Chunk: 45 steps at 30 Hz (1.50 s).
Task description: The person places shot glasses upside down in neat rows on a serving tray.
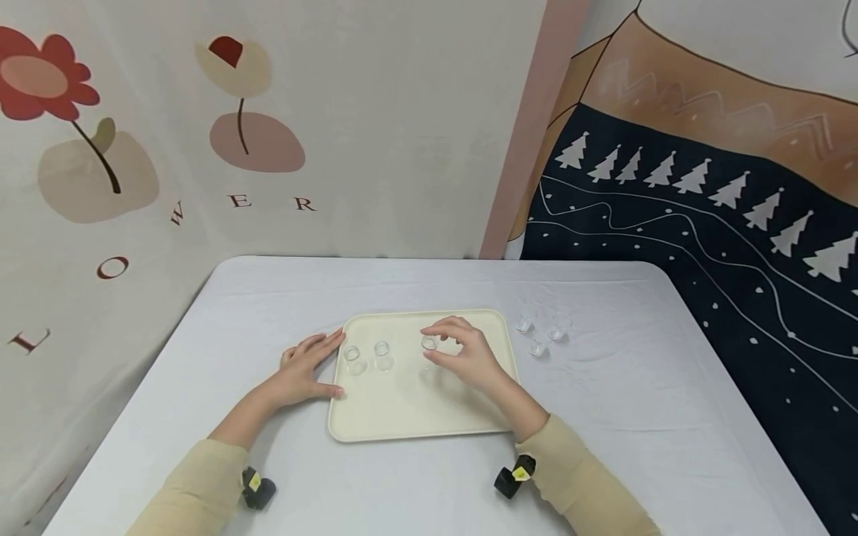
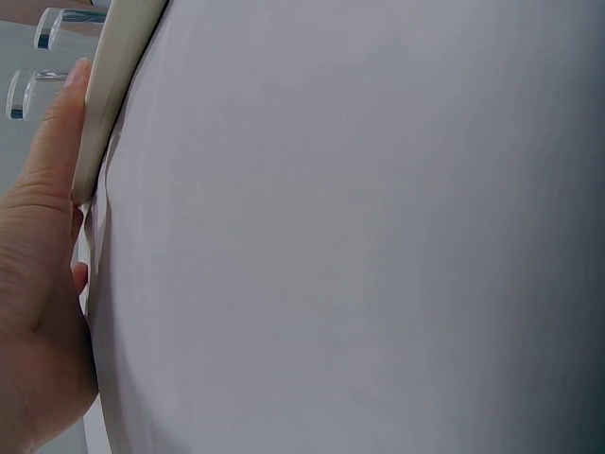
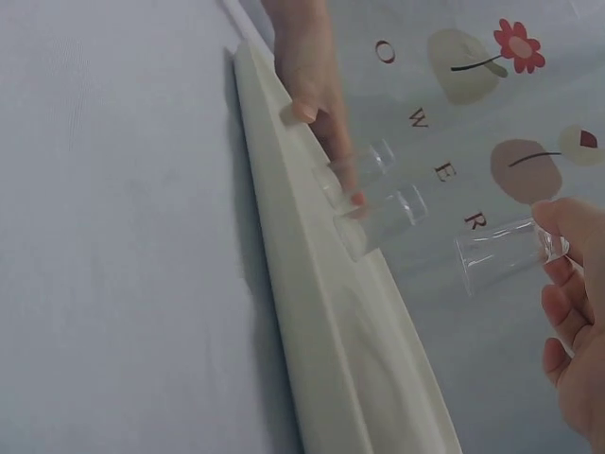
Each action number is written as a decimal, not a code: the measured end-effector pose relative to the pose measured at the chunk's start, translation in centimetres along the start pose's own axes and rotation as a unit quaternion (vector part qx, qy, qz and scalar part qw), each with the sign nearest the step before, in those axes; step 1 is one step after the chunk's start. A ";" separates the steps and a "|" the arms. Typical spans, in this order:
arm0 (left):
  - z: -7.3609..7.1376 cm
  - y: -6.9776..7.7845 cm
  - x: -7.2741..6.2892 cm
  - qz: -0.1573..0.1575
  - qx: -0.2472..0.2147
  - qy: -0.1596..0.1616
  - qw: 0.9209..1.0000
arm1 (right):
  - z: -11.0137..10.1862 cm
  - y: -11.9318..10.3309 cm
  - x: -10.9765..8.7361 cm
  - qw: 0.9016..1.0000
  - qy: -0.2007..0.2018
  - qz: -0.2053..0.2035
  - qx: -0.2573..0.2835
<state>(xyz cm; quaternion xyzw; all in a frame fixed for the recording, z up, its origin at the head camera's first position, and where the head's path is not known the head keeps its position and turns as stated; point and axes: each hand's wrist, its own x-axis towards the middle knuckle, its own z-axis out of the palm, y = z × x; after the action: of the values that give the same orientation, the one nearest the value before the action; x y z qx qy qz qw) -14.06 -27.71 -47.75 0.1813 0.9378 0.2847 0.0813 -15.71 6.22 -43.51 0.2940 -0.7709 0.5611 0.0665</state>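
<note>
A cream tray (image 1: 409, 413) lies on the white-covered table. My left hand (image 1: 298, 378) rests at its left edge, thumb and fingers spread along the rim. Two small clear glasses (image 1: 383, 356) stand mouth down near that end of the tray, their thick bases uppermost in the left wrist view. My right hand (image 1: 469, 359) pinches a third clear glass (image 3: 496, 255) by its thick base, between thumb and fingertips. That glass points its wide mouth down and hangs above the tray, apart from the other two.
Several more small clear glasses (image 1: 538, 348) sit together on the white tablecloth (image 1: 603, 387), just right of the tray. Behind the table hangs a printed curtain (image 1: 402, 149), with a dark tree-patterned cloth (image 1: 670, 223) at the right.
</note>
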 end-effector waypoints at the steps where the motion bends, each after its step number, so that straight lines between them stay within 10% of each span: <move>1: 0.0 0.0 0.0 0.000 0.000 0.000 1.000 | 0.2 0.1 0.1 1.000 0.000 0.000 0.000; 45: -0.1 0.1 0.0 -0.005 -0.003 -0.004 1.000 | 3.9 3.1 1.4 0.995 -0.041 0.024 -0.086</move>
<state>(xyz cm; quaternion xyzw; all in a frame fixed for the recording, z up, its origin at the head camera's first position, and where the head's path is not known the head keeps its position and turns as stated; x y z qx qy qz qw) -14.07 -27.69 -47.67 0.1779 0.9374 0.2867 0.0867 -17.64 2.72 -46.87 0.2913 -0.8254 0.4814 0.0460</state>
